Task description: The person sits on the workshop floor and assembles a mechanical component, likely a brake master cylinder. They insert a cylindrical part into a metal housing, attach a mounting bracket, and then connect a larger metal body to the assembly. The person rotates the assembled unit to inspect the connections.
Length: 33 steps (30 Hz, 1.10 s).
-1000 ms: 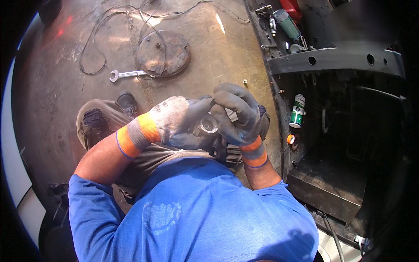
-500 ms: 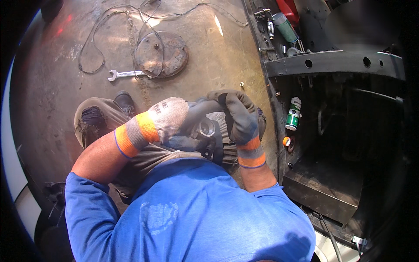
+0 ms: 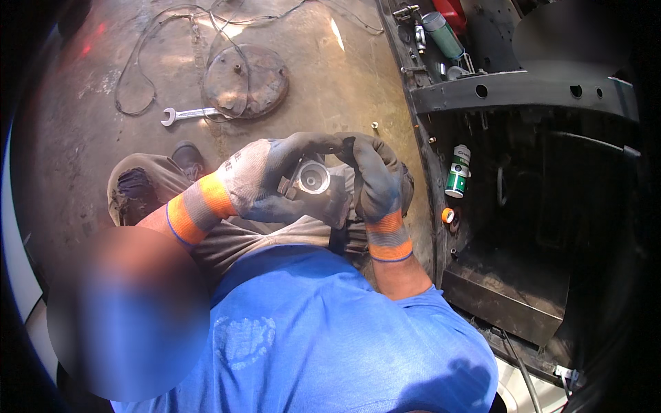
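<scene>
My left hand (image 3: 265,182), in a grey-coated work glove with an orange cuff, is wrapped round a dark metal housing with a round silver bore (image 3: 314,177), which looks like a brake caliper. The bore faces up, above my lap. Close by on its right, my right hand (image 3: 379,179), gloved alike, has its fingers curled in beside my left fingertips. A small dark piece (image 3: 348,149) shows at those fingertips; I cannot make out what it is or whether it is just glove.
A rusty round disc (image 3: 265,79) lies on the floor ahead, with a wrench (image 3: 189,115) and a looped cable (image 3: 141,89) by it. To the right runs a black metal frame (image 3: 523,94), with a green-and-white bottle (image 3: 458,172), an orange roll (image 3: 448,215) and a spray can (image 3: 443,34).
The housing has come up and tilted, so its bore now shows more fully between my hands. My right fingers remain bent at the same spot. The whole view has shifted slightly.
</scene>
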Tool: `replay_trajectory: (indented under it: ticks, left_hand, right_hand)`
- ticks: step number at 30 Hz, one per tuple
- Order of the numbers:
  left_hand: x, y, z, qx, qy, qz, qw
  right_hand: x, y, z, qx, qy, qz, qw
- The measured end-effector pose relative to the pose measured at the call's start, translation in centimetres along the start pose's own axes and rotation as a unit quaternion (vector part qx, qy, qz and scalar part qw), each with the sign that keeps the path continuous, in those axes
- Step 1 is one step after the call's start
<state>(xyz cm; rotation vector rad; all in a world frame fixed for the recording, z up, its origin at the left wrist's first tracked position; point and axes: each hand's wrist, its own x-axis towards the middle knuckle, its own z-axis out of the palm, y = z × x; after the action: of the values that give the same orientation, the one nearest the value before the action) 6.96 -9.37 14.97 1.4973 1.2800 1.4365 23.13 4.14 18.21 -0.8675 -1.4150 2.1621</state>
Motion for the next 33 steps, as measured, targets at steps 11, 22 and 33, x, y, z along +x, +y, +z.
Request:
replay_trajectory:
  ticks: [11, 22, 33]
  left_hand:
    - [-0.3, -0.8, 0.8, 0.025, 0.005, 0.034, 0.999]
    - [0.0, -0.3, 0.5, 0.01, -0.006, 0.06, 0.998]
    - [-0.6, -0.8, 0.2, 0.044, -0.041, 0.024, 0.998]
  right_hand:
    - [-0.3, 0.8, -0.3, 0.055, -0.087, 0.028, 0.994]
    - [0.3, 1.0, -1.1, 0.087, -0.111, 0.039, 0.989]
    - [0.4, 0.8, -0.8, 0.161, -0.123, 0.078, 0.976]
